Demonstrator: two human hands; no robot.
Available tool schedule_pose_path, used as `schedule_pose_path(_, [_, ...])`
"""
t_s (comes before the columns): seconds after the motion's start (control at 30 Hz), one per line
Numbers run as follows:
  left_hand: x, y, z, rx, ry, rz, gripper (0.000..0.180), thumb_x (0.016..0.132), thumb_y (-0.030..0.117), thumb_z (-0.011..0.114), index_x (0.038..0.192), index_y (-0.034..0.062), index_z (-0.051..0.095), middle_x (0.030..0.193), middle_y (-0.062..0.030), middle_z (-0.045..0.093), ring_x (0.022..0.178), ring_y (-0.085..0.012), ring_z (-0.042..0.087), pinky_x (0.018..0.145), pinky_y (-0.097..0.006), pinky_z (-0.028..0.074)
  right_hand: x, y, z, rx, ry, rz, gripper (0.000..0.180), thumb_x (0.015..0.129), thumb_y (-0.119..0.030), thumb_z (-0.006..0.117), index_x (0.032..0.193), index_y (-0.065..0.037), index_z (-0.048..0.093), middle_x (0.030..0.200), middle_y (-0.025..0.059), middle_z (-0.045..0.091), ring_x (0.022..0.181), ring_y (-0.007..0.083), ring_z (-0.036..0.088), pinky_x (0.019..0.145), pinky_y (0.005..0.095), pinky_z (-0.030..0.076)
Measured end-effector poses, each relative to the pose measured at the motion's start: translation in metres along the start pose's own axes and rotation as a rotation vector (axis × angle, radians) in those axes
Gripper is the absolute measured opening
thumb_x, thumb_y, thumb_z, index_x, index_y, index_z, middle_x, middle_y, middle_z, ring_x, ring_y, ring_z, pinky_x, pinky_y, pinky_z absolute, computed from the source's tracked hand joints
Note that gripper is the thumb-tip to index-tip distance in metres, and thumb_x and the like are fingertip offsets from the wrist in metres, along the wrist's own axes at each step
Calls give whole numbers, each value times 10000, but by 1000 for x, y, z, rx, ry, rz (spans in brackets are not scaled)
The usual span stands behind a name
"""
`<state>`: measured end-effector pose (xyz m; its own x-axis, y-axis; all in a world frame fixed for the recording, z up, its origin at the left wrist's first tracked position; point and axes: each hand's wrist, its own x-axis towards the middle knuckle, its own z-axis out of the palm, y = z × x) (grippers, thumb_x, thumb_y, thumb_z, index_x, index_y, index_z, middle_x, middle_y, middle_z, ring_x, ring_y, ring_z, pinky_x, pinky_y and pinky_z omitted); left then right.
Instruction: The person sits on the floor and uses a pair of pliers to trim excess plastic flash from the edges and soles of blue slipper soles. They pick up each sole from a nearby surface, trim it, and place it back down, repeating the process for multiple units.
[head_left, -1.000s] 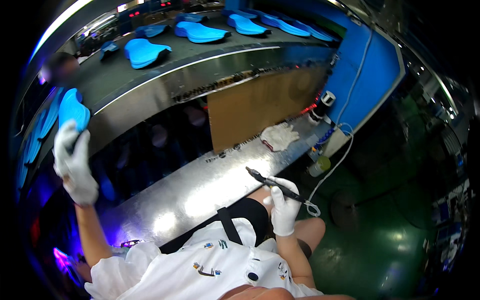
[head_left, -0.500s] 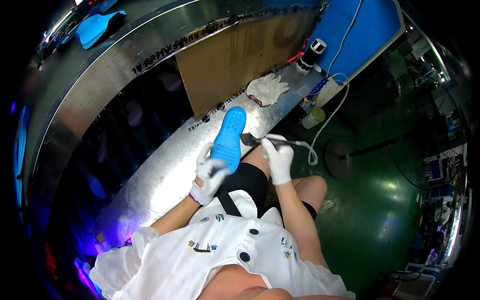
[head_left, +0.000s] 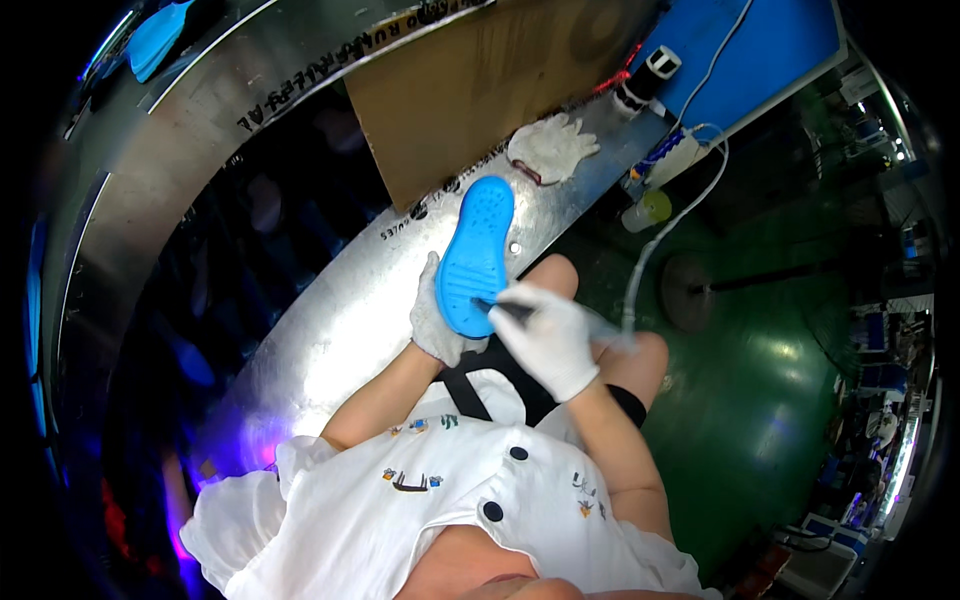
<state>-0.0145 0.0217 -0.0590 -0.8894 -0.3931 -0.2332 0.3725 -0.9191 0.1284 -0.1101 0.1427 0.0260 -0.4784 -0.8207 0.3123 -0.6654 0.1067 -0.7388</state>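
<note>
A bright blue shoe sole [head_left: 480, 240], pierced with small holes at its far end and ribbed toward the near end, is tilted above the metal bench. My left hand [head_left: 433, 322], in a white glove, grips the sole's near end from its left side and underneath; some of those fingers are hidden. My gloved right hand [head_left: 548, 338] is closed around a dark brush [head_left: 512, 310]. The brush's tip is over the ribbed near end and seems to touch it. Behind the right hand, the tool's tail is smeared by motion.
On the metal bench [head_left: 320, 310] lie a white glove [head_left: 553, 150] and an upright cardboard sheet [head_left: 430, 110]. Beyond stands a black-and-white cylinder [head_left: 655, 75]. A clear hose [head_left: 690, 210] hangs to the right, beside a jar with a yellow-green lid [head_left: 648, 210]. Farther right is a round stand base [head_left: 688, 290].
My left hand has closed on the sole's near end, and the sole has shifted right. My right hand has brought the brush from beside the sole onto its near end.
</note>
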Motion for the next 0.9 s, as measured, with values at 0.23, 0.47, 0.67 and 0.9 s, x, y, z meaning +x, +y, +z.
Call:
schedule_pose_path(0.23, [-16,-17,30,-263,-195,-96,833,917,700,414,1385,11,438,1314,-196,556,1125,-350,600,1014,-505,475,21,-44,-8,-73,87,-340,155,749,-102,783,859,-57,684,801,127,678,707,298,658,692,344,513])
schedule_pose_path(0.47, [-16,-12,47,-62,-206,8,870,897,739,384,1403,34,446,1270,-248,574,1084,-412,606,941,-530,510,18,-33,-17,-69,206,-484,156,807,-4,718,959,-12,688,861,110,678,693,171,654,621,266,518])
schedule_pose_path(0.67, [-24,-10,55,-137,-83,49,880,906,732,373,1370,-12,447,1175,-297,600,985,-393,648,890,-475,555,23,-25,-21,297,353,-126,138,834,15,690,968,-15,690,846,79,694,683,87,628,615,247,510])
schedule_pose_path(0.9, [-13,2,42,-5,-383,-24,976,878,785,345,1430,-20,369,1252,-343,534,1057,-458,618,864,-562,558,-17,-49,-13,436,56,-53,128,829,-68,711,945,-33,670,831,88,678,709,243,662,674,330,532])
